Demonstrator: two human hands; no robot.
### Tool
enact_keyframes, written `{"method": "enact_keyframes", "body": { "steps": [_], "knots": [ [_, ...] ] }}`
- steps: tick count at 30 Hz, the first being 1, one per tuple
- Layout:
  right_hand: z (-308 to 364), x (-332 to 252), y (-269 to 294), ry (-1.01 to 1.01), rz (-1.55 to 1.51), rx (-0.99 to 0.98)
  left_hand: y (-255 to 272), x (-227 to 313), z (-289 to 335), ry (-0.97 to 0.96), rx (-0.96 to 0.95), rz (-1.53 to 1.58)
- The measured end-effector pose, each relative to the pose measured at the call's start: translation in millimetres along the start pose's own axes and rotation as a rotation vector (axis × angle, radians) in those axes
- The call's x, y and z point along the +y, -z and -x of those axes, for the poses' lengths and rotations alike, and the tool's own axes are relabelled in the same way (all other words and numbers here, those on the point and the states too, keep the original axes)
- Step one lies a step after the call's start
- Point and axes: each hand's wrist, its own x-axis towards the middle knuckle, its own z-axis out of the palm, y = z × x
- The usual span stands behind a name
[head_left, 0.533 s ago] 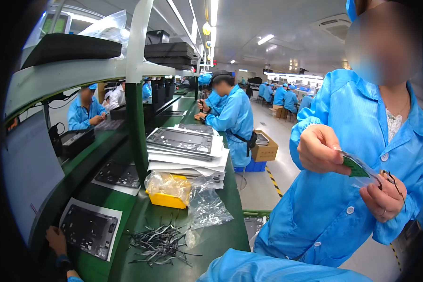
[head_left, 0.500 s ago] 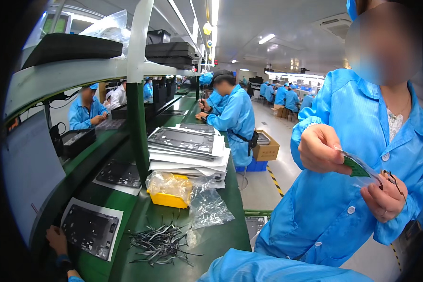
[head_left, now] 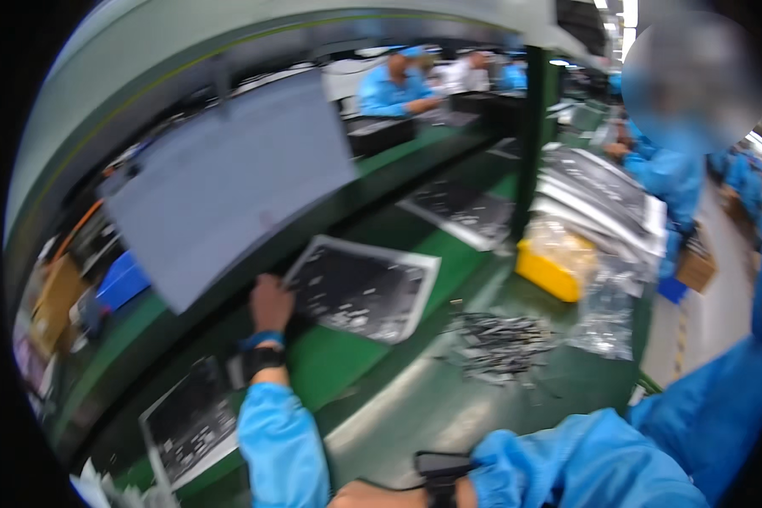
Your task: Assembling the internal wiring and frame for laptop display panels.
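My left hand (head_left: 271, 302) is at the left edge of a flat black panel, like a tablet housing (head_left: 360, 292), that lies on a white sheet on the green bench strip. Motion smears its fingers, and I cannot tell whether they grip the panel. Only the back of my right hand (head_left: 379, 496) shows at the lower edge, below a black wrist strap; its fingers are out of the picture. A second black panel (head_left: 196, 415) lies near my left forearm, and a third panel (head_left: 461, 207) farther along. Right of them sits a pile of short black-and-grey strips (head_left: 504, 345).
A yellow bin (head_left: 549, 273) with clear plastic bags stands behind the strip pile, beside stacked panels and papers (head_left: 605, 190). A green post (head_left: 535, 144) rises near the bin. A grey board (head_left: 233, 182) leans behind the bench. Blue-clad co-workers are farther off and at right.
My view has swung left and down, so the bench now fills the middle. My right hand has come into the lower edge. The person holding the small bag is now mostly beyond the right rim.
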Motion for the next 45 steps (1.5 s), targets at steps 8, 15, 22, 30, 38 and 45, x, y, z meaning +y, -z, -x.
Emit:
{"method": "enact_keyframes", "body": {
  "steps": [8, 15, 22, 30, 38, 45],
  "knots": [
    [-4.1, -54.5, 27.4, 0.147, 0.074, 0.327, 140.4, -45.9, 49.2, 0.254, -0.27, 0.206],
    [22.5, -91.6, 67.2, -0.055, 0.072, 0.369, 140.2, 33.2, 135.8, 0.685, 0.272, 0.979],
    [32.6, -80.4, 73.4, -0.113, 0.216, 0.379, 184.0, 85.4, 261.4, 0.737, 0.681, 0.841],
    [52.4, -14.2, 92.6, -0.088, 0.393, 0.815, 249.8, 107.2, 369.7, 0.814, 0.624, 0.994],
    [86.0, -14.2, 161.0, -0.483, 0.403, 1.152, 356.8, 177.1, 473.0, 1.113, 0.604, 0.927],
    [154.9, -7.4, 194.1, -0.641, 0.567, 1.037, 357.2, 227.0, 517.5, 1.354, 0.317, 1.159]
  ]
}}
